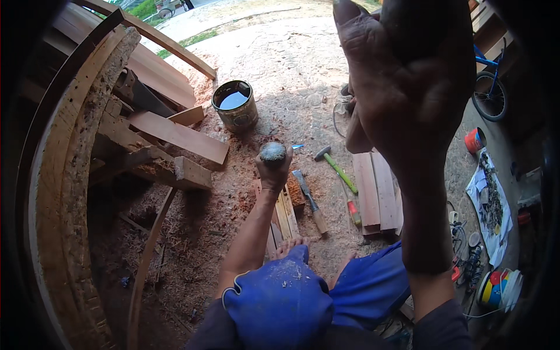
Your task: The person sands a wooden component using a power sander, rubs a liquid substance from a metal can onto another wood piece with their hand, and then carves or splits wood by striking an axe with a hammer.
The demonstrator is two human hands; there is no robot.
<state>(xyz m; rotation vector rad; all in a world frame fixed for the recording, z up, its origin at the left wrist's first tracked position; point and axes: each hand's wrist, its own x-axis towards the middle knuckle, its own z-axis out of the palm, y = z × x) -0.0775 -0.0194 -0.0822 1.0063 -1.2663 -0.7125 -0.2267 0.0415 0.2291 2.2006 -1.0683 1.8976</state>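
Observation:
My left hand [272, 175] is closed round an upright tool with a round, worn grey butt end [272, 153]. Its lower part is hidden beneath the hand. Below lies a long piece of wood [284, 216], with my bare foot [291, 246] at its near end. My right hand [408, 87] is raised high at the upper right, close to the camera and in shadow. Its fingers are curled; what they hold is too dark to make out. A wide chisel [312, 203] with a wooden handle lies just right of the wood.
A green-handled hammer [338, 169], a red and yellow handle [354, 213] and planks [367, 189] lie to the right. A bucket of dark liquid [239, 118] stands ahead. Stacked timber [181, 137] fills the left. Cables, a white cloth [493, 216] and a bicycle [492, 90] are far right.

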